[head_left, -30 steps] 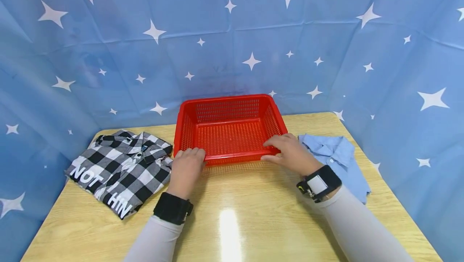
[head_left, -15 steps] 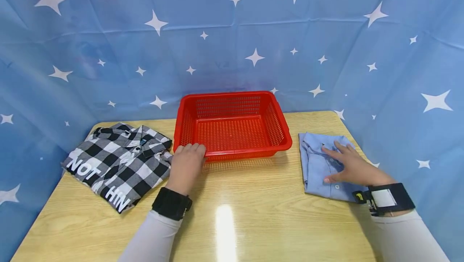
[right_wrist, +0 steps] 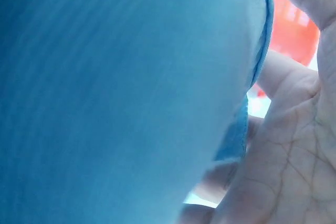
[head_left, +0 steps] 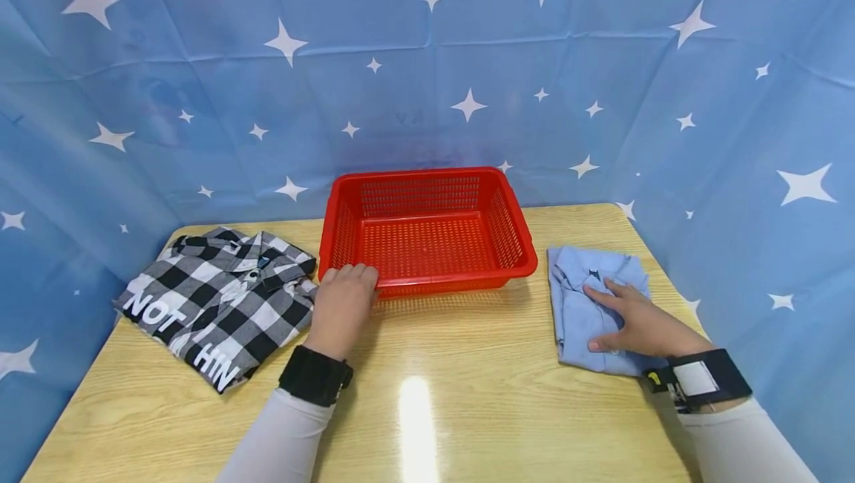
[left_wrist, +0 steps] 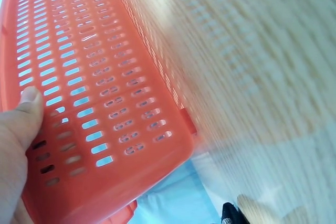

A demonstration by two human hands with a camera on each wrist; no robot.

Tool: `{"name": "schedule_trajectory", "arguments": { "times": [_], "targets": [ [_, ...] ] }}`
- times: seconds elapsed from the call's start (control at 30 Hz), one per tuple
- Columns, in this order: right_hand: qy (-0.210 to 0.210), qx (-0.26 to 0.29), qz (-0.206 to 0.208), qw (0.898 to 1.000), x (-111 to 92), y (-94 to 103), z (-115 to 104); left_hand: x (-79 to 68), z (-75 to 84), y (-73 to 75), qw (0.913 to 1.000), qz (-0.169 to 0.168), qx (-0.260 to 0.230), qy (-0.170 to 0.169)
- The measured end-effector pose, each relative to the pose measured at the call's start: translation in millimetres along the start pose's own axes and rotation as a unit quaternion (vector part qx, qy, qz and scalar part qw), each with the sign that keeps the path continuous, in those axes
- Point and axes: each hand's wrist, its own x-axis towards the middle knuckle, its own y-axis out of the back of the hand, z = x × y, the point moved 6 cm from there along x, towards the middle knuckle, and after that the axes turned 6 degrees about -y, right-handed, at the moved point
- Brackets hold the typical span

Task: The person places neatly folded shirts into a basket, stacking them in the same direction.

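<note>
A red plastic basket (head_left: 427,279) with slotted walls stands near the back middle of the table. At its front left corner my left hand (head_left: 344,305) grips the rim, the thumb (left_wrist: 32,106) lying against the outer wall in the left wrist view. A folded light blue button-up shirt (head_left: 577,320) lies to the right of the basket. My right hand (head_left: 637,323) rests on it with fingers spread. In the right wrist view the blue cloth (right_wrist: 126,98) fills most of the picture and hides part of the fingers.
A folded black-and-white checked shirt (head_left: 220,290) with white lettering lies left of the basket. The wooden table (head_left: 481,394) carries everything. Behind it hangs a blue curtain (head_left: 401,67) with white stars.
My right hand has left the basket's front right rim and moved right onto the blue shirt, which has shifted slightly toward me. My left hand has stayed at the basket's rim.
</note>
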Motion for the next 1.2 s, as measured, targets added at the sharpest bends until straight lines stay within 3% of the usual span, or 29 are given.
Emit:
{"name": "schedule_trajectory", "arguments": {
  "times": [0.3,0.7,1.2],
  "targets": [
    [0.03,-0.014,0.014,0.999,-26,-12.3,-27,-0.6,0.5,3.6,0.9997,-0.012,-0.021,0.0],
    [0.04,-0.033,-0.029,0.998,-58,-38.6,-78,0.2,1.0,4.6,0.9988,-0.022,-0.042,0.008],
    [0.127,-0.052,-0.057,0.989,-59,-67.5,-168,0.3,1.3,4.0,0.9989,-0.009,-0.045,0.008]
  ]
}}
